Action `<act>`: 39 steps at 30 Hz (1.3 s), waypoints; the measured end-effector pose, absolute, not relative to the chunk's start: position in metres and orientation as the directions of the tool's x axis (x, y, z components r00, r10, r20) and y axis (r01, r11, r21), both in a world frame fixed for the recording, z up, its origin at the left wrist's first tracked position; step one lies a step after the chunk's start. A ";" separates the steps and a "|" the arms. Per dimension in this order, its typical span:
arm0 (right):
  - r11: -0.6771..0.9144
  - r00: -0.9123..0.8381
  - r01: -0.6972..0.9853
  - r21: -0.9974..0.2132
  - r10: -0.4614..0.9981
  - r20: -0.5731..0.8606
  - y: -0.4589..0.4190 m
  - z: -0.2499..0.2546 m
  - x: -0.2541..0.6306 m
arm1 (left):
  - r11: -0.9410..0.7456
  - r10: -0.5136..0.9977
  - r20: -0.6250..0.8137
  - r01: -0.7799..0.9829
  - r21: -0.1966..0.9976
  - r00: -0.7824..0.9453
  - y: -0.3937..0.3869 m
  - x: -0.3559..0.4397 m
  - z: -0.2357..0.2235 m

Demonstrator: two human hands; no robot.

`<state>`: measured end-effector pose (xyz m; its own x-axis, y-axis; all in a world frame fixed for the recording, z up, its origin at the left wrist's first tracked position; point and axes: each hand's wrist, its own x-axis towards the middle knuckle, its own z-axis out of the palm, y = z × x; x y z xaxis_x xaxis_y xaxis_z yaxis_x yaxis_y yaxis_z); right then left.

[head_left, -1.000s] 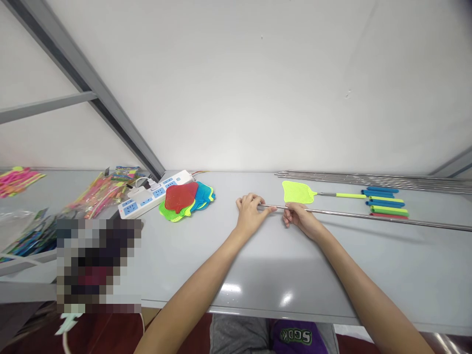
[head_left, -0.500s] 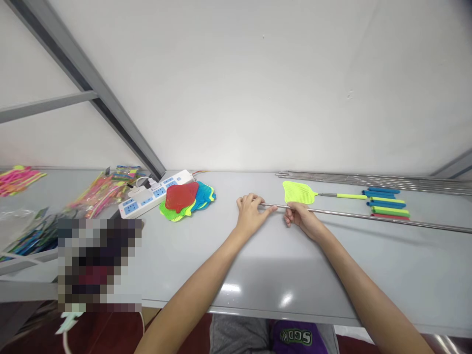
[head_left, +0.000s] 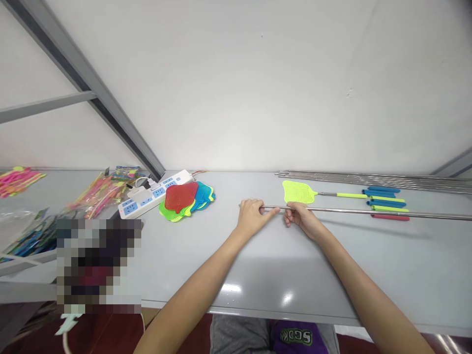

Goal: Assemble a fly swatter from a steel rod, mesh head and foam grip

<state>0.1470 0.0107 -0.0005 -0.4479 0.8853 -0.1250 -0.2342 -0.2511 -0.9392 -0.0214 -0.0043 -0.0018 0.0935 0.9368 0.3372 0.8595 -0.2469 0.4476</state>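
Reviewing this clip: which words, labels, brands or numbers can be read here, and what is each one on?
"SGDK" (the second letter may be a C), on the purple fabric below the table edge.
Blue panels on the white power strip: markings too small to read.
Labels on the plastic packs at left: too blurred to read.

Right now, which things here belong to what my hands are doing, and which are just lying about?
In hand: steel rod, pinched by right hand, left hand at its end.
Lying about: lime fly swatter, coloured handle grips, bundled steel rods, stacked swatter heads, power strip.
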 end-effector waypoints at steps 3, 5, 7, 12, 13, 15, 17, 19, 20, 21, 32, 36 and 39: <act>-0.234 -0.468 -0.186 -0.954 0.875 -0.123 0.010 0.001 0.146 | -0.241 0.939 0.331 0.866 0.439 0.093 -0.003 -0.022 -0.005; -0.225 -0.510 -0.111 -0.968 0.849 -0.139 0.009 0.002 0.146 | -0.232 0.945 0.315 0.867 0.440 0.093 -0.002 -0.022 -0.006; -0.238 -0.563 -0.050 -0.970 0.809 -0.170 0.007 0.005 0.146 | -0.225 0.949 0.300 0.867 0.444 0.093 -0.002 -0.023 -0.007; -0.303 -0.649 -0.010 -0.953 0.727 -0.224 0.004 0.010 0.150 | -0.225 0.943 0.321 0.871 0.437 0.082 -0.002 -0.023 -0.007; -0.313 -0.660 -0.007 -0.950 0.715 -0.231 0.004 0.011 0.151 | -0.230 0.941 0.327 0.872 0.432 0.087 -0.003 -0.023 -0.007; -0.336 -0.679 -0.008 -0.942 0.693 -0.242 0.004 0.012 0.152 | -0.238 0.938 0.332 0.875 0.422 0.095 -0.004 -0.023 -0.006; -0.360 -0.691 -0.015 -0.933 0.678 -0.250 0.004 0.012 0.153 | -0.237 0.938 0.332 0.879 0.414 0.097 -0.004 -0.022 -0.006; -0.374 -0.696 -0.022 -0.927 0.671 -0.254 0.004 0.011 0.153 | -0.232 0.940 0.328 0.883 0.408 0.095 -0.005 -0.022 -0.005; -0.378 -0.699 -0.026 -0.925 0.669 -0.253 0.004 0.010 0.153 | -0.230 0.941 0.323 0.884 0.406 0.096 -0.006 -0.021 -0.004; -0.381 -0.701 -0.031 -0.924 0.667 -0.252 0.004 0.010 0.152 | -0.229 0.943 0.317 0.885 0.406 0.099 -0.006 -0.021 -0.004; -0.382 -0.700 -0.072 -0.921 0.677 -0.226 0.003 0.009 0.151 | -0.241 0.951 0.280 0.877 0.416 0.129 -0.010 -0.018 0.002; -0.363 -0.702 -0.073 -0.929 0.680 -0.211 0.003 0.009 0.150 | -0.224 0.962 0.244 0.870 0.439 0.125 -0.012 -0.015 0.004; -0.353 -0.705 -0.075 -0.933 0.680 -0.201 0.004 0.010 0.149 | -0.224 0.963 0.236 0.865 0.448 0.128 -0.012 -0.014 0.005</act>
